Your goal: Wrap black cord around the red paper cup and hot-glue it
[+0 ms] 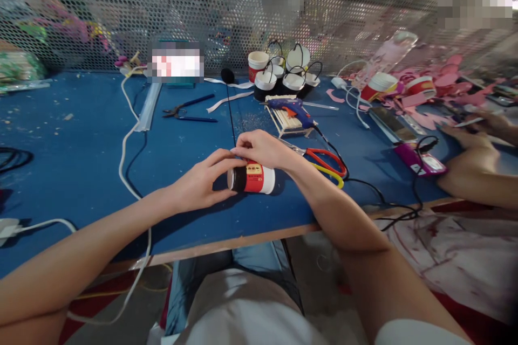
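Note:
A red and white paper cup (263, 179) with a black band at its left end lies on its side on the blue table. My left hand (206, 180) is curled around the cup's banded end, thumb below and fingers above. Over the cup's top, my right hand (257, 148) has its fingertips pinched together beside the left fingers. A thin black strip (231, 113) runs from a round black piece (227, 76) down to those fingertips; its near end is hidden. Just right of the cup lie scissors (326, 161) with red and yellow handles.
A blue glue gun (292, 109) rests on a stick rack. Behind it stand several black-banded cups (293, 82) with wire handles. Pliers (190, 108), clear sticks (149, 105) and a white cable (123, 156) lie leftward. Another person's arm (473, 161) is at right, near a phone (392, 124).

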The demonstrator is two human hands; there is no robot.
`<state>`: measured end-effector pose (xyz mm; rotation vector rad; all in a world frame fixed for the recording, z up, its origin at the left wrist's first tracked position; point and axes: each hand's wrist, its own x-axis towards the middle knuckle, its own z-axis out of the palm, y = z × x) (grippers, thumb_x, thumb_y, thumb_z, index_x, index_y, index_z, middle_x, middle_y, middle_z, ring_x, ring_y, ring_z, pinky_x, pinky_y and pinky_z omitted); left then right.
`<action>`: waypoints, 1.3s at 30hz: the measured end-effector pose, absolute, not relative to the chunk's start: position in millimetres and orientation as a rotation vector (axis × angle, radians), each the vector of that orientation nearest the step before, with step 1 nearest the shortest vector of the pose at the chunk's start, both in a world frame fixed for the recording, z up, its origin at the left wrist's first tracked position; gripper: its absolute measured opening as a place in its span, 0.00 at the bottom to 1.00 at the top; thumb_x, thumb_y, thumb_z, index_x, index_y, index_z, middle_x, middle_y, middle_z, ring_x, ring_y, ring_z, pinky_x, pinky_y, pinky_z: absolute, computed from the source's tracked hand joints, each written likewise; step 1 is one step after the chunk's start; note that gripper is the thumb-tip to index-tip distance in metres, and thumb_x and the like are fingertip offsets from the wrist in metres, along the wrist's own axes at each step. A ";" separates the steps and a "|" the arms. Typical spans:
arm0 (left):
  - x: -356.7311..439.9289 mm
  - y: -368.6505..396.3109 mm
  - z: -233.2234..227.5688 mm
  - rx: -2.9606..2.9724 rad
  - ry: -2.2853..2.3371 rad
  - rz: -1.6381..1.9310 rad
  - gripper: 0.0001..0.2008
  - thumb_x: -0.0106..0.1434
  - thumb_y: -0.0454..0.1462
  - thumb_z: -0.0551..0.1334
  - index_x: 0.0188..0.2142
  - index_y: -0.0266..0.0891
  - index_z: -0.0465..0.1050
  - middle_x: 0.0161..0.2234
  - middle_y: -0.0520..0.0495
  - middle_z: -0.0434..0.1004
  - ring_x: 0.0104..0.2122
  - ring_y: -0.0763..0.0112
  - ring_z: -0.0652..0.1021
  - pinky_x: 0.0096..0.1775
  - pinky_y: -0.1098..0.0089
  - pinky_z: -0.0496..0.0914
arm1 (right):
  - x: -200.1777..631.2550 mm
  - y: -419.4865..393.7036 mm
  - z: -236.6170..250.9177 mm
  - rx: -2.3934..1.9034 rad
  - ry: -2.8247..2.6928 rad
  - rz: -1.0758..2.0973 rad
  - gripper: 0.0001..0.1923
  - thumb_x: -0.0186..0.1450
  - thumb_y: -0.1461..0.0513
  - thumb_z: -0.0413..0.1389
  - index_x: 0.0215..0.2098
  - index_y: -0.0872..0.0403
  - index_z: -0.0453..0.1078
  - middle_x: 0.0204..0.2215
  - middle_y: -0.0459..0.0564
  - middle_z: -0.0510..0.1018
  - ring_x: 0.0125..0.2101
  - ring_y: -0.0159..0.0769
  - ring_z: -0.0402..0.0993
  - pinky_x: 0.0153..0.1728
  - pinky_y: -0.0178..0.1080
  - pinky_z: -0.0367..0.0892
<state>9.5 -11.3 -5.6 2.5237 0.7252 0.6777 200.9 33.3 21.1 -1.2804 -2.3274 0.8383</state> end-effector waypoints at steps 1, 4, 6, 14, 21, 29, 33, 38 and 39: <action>10.2 -11.1 -6.5 2.453 0.740 0.694 0.24 0.57 0.36 0.62 0.54 0.39 0.61 0.50 0.40 0.63 0.49 0.62 0.70 0.50 0.61 0.70 | 200.6 34.7 19.8 -1.298 -2.330 0.847 0.11 0.61 0.59 0.54 0.24 0.57 0.67 0.22 0.45 0.72 0.25 0.28 0.65 0.28 0.33 0.57; 11.2 -9.1 -8.9 2.147 0.798 0.728 0.24 0.54 0.36 0.65 0.50 0.39 0.64 0.47 0.43 0.64 0.44 0.66 0.73 0.45 0.64 0.74 | 202.1 40.1 15.7 -1.372 -2.249 0.750 0.12 0.60 0.56 0.55 0.25 0.56 0.68 0.23 0.45 0.74 0.25 0.29 0.66 0.28 0.34 0.57; 10.0 -6.7 -9.2 1.918 0.851 0.723 0.25 0.52 0.37 0.67 0.50 0.39 0.65 0.46 0.44 0.65 0.41 0.67 0.74 0.42 0.64 0.74 | 205.4 41.7 15.0 -1.364 -2.089 0.612 0.14 0.61 0.53 0.54 0.26 0.56 0.68 0.22 0.45 0.73 0.24 0.28 0.65 0.27 0.34 0.57; 5.2 2.8 -3.5 1.224 0.935 0.809 0.24 0.49 0.38 0.70 0.46 0.38 0.68 0.41 0.47 0.72 0.33 0.72 0.75 0.36 0.68 0.72 | 204.8 14.4 22.4 -1.007 -1.899 0.322 0.10 0.64 0.56 0.52 0.31 0.54 0.67 0.29 0.48 0.73 0.32 0.32 0.68 0.34 0.37 0.64; 7.5 3.3 1.0 0.958 0.852 0.859 0.16 0.52 0.38 0.68 0.39 0.34 0.70 0.35 0.48 0.72 0.33 0.71 0.75 0.35 0.64 0.75 | 196.5 1.1 19.0 -0.890 -2.102 0.117 0.09 0.60 0.62 0.54 0.40 0.52 0.66 0.43 0.54 0.72 0.45 0.41 0.67 0.44 0.47 0.64; 8.1 2.6 -2.7 1.023 0.867 0.891 0.18 0.51 0.39 0.69 0.40 0.34 0.69 0.36 0.49 0.71 0.32 0.73 0.75 0.36 0.65 0.74 | 191.4 -0.4 17.7 -0.903 -2.110 0.142 0.12 0.58 0.65 0.54 0.41 0.53 0.65 0.40 0.54 0.71 0.44 0.41 0.67 0.46 0.48 0.65; 6.6 1.5 -4.4 1.288 0.964 0.897 0.23 0.51 0.41 0.68 0.45 0.36 0.66 0.38 0.47 0.71 0.32 0.71 0.75 0.37 0.65 0.74 | 195.3 -0.2 20.4 -0.901 -2.048 0.232 0.12 0.58 0.65 0.54 0.42 0.51 0.64 0.41 0.52 0.71 0.45 0.39 0.67 0.45 0.47 0.65; 3.8 -1.7 -4.1 1.985 1.027 1.055 0.24 0.50 0.37 0.67 0.47 0.37 0.65 0.43 0.44 0.67 0.37 0.68 0.74 0.39 0.66 0.74 | 206.0 11.1 18.0 -1.125 -1.841 0.432 0.12 0.61 0.55 0.54 0.40 0.53 0.66 0.39 0.52 0.73 0.40 0.36 0.70 0.39 0.41 0.67; 3.0 -1.8 -4.5 2.106 1.018 1.088 0.24 0.51 0.37 0.66 0.47 0.38 0.65 0.43 0.44 0.66 0.38 0.68 0.74 0.39 0.66 0.74 | 207.5 14.1 16.5 -1.177 -1.850 0.534 0.15 0.62 0.53 0.54 0.40 0.54 0.66 0.39 0.53 0.73 0.39 0.36 0.71 0.38 0.41 0.68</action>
